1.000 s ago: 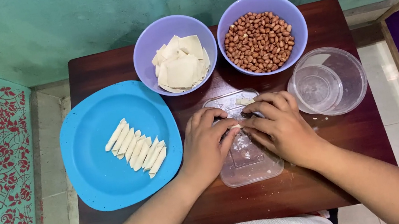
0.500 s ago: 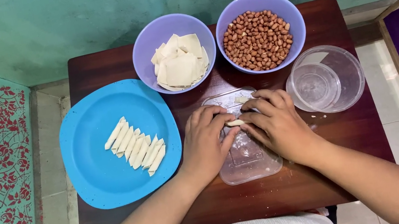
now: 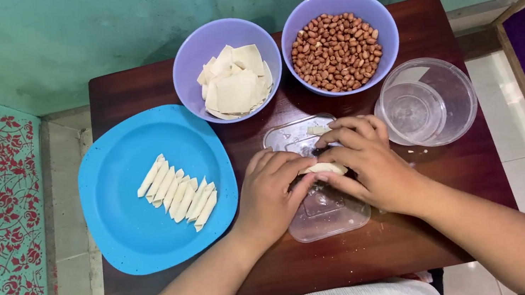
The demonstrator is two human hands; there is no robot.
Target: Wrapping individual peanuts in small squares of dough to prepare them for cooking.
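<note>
dough roll (image 3: 325, 169) now wider between hands (image 3: 317, 177)

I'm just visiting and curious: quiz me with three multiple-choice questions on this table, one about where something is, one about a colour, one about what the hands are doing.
1. Where do the finished rolls lie?
A. On the blue plate
B. In the clear round container
C. In the bowl of peanuts

2. What colour are the two bowls at the back?
A. Green
B. Purple
C. Red

3. What are the left hand and right hand doing?
A. Resting flat on the table
B. Lifting a bowl
C. Pinching one dough piece between them

Answers: 1 A, the rolls sit in a row on the plate. 2 B, both the peanut bowl and the bowl of dough squares are purple. 3 C, both hands' fingertips close on the pale piece over the clear lid.
</note>
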